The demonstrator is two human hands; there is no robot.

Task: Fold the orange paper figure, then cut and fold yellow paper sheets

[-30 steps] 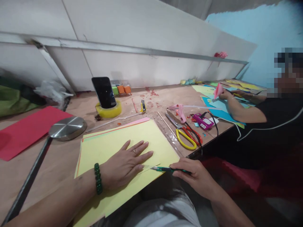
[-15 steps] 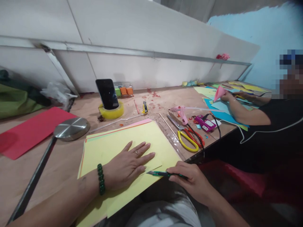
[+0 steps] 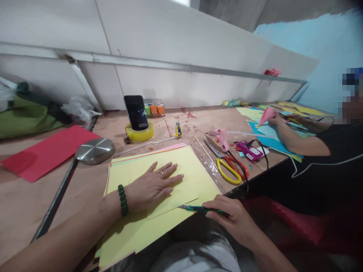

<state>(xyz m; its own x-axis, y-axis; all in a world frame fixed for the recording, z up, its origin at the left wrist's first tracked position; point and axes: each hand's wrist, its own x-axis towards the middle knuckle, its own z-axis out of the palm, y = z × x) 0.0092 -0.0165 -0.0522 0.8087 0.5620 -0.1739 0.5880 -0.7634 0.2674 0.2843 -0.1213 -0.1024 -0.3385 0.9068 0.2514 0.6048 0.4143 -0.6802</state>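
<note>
My left hand [image 3: 154, 185] lies flat with fingers spread on a yellow sheet of paper [image 3: 187, 158], on top of a stack with orange, green and pink edges showing. Below the palm, a folded or cut paper edge [image 3: 172, 208] runs slantwise to the right. In my right hand [image 3: 229, 211] is a green utility knife [image 3: 198, 208], gripped by its handle. Its blade points left and rests at or just over that paper edge, near my left thumb; contact I cannot tell. The stack's front edge overhangs my lap.
Scissors [image 3: 227, 168], a pink glue gun [image 3: 221, 139] and a purple power strip [image 3: 249, 151] lie right. Behind are a yellow cutter [image 3: 178, 129] and a phone [image 3: 136, 113] in a tape roll [image 3: 140, 133]. Red paper [image 3: 51, 153] and a metal disc [image 3: 95, 150] lie left. A co-worker's hand [image 3: 276, 120] holds a pink cone.
The camera view has shifted, so the table things appear farther right. My left hand has drawn back slightly from the slanted paper edge, which shows more of its length. The knife stays near it.
</note>
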